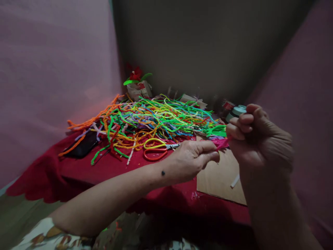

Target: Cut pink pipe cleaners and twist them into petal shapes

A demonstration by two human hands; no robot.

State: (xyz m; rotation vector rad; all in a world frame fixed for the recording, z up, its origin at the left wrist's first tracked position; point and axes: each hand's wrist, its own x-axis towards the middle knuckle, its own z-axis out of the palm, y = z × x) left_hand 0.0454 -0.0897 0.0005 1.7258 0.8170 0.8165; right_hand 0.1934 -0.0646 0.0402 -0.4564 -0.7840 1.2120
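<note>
My left hand (pixel 194 158) is closed, its fingertips pinching a bright pink piece (pixel 221 142) over the right part of the table. Raised just to the right, my right hand (pixel 260 139) has its fingers curled in, and the pink piece reaches to its palm side. What its fingertips hold is too small to make out. Green strands (pixel 217 131) lie behind the pink piece. Scissors (pixel 156 149) with yellow and red handles rest on the red cloth, left of my left hand, their blades partly behind it.
A big heap of colourful fuzzy stems (pixel 161 116) covers the table's back. A dark phone (pixel 82 144) lies left, a cardboard sheet (pixel 217 177) with a white strip (pixel 235 181) right. Behind stand a red flower (pixel 135 73) and a teal-capped jar (pixel 238 111).
</note>
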